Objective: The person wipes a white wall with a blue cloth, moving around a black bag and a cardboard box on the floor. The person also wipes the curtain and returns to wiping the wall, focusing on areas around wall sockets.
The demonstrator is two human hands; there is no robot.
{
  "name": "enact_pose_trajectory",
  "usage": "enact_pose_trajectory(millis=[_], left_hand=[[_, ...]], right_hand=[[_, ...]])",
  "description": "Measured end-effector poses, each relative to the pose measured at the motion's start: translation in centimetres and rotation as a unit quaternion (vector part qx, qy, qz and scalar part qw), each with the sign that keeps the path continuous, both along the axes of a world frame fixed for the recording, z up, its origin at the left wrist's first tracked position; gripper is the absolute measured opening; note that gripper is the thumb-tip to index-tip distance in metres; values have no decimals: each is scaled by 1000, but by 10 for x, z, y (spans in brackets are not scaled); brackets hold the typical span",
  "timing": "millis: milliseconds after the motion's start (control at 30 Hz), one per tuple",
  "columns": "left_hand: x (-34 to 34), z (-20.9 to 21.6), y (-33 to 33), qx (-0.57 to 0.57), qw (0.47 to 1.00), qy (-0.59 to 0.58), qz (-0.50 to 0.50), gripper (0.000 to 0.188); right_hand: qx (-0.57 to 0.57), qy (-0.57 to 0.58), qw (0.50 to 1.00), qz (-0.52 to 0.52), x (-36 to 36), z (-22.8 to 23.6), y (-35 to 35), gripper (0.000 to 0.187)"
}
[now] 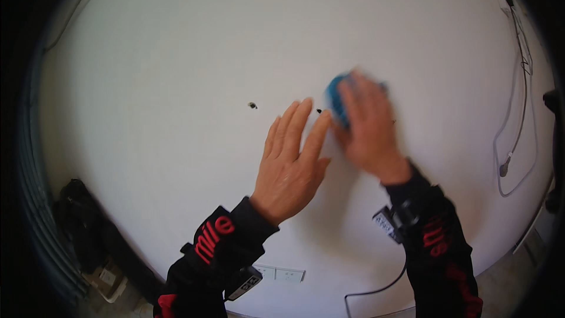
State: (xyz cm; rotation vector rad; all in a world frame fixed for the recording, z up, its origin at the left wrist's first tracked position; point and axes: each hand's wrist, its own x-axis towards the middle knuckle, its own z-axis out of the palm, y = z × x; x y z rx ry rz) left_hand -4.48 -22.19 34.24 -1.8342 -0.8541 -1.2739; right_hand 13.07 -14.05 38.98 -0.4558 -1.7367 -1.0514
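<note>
A white wall [176,82] fills most of the view in front of me. My right hand [372,129], a little blurred, holds a bunched blue cloth [334,99] flat against the wall. The cloth shows past the fingertips and beside the thumb; its rest is hidden under the palm. To the left of it, my left hand [290,168] has its fingers stretched out and spread, with nothing in it. Whether it touches the wall I cannot tell. Two small dark marks or holes are in the wall: one mark [252,105] beyond the left fingers, another mark [319,111] between the hands.
White wall sockets [289,274] sit low on the wall. Cables with a plug [504,168] hang at the right. A thin black cord [376,290] trails below my right sleeve. Grey-blue curtain-like folds [36,182] and a dark bag-like bundle [79,218] stand at the left.
</note>
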Motion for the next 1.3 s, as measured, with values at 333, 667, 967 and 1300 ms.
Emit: enact_pose_trajectory(millis=[333,667,967,1300], left_hand=[[14,86,55,107,992,74,-5,46],[16,-16,58,-25,997,22,-64,49],[-13,74,104,104,991,64,51,71],[-25,19,98,-14,986,7,-168,57]], right_hand=[[-66,-89,987,121,-19,35,26,38],[-193,-111,953,208,-31,-63,21,64],[5,-51,975,-216,-66,5,95,86],[-21,-149,989,9,-69,-39,80,79]])
